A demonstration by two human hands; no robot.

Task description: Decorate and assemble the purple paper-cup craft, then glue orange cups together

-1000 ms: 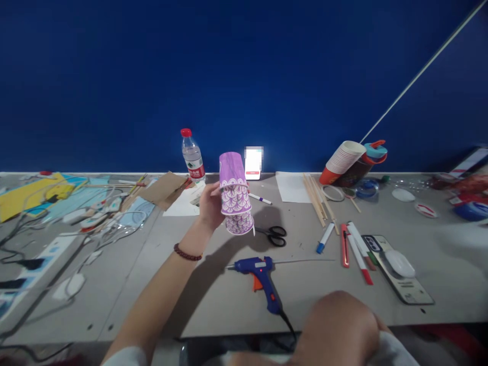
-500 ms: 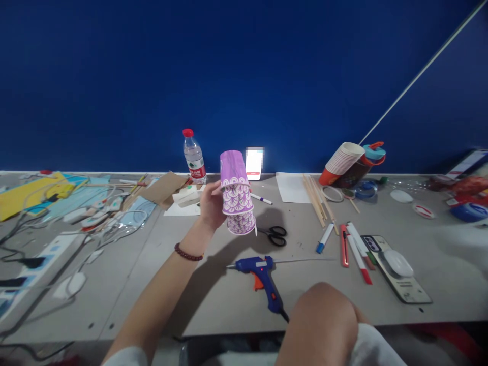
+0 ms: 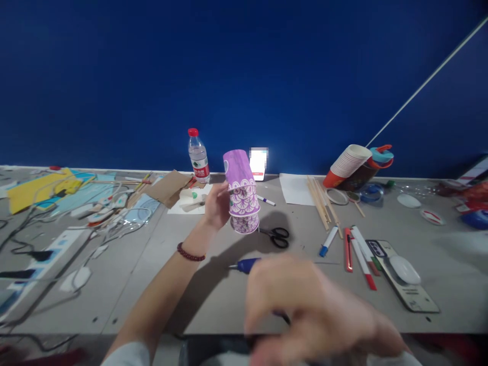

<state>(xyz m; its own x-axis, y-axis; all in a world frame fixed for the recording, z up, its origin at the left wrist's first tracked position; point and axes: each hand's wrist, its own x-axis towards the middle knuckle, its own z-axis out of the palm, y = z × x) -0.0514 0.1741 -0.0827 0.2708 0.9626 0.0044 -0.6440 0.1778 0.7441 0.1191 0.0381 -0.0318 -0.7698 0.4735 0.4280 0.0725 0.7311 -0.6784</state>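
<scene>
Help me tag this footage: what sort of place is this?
Probably a craft workspace: purple-patterned paper cups in the left hand, plus black-handled scissors and a red utility knife on the grey table.

The gray surface (image 3: 152,284) carries 1 water bottle (image 3: 199,158), black-handled scissors (image 3: 280,237), 1 glue gun (image 3: 247,265), 1 utility knife (image 3: 348,250) and wooden sticks (image 3: 318,204).

Craft workspace; home, office or workshop, can't tell. Grey bench (image 3: 148,284) against blue wall (image 3: 244,76), strewn with making supplies: blue glue gun (image 3: 246,265), scissors (image 3: 273,234), red cutter (image 3: 348,250), markers (image 3: 360,258), wooden sticks (image 3: 317,202), paper cups (image 3: 348,161), patterned purple cups (image 3: 243,195). Power strip (image 3: 69,240) at left.
</scene>
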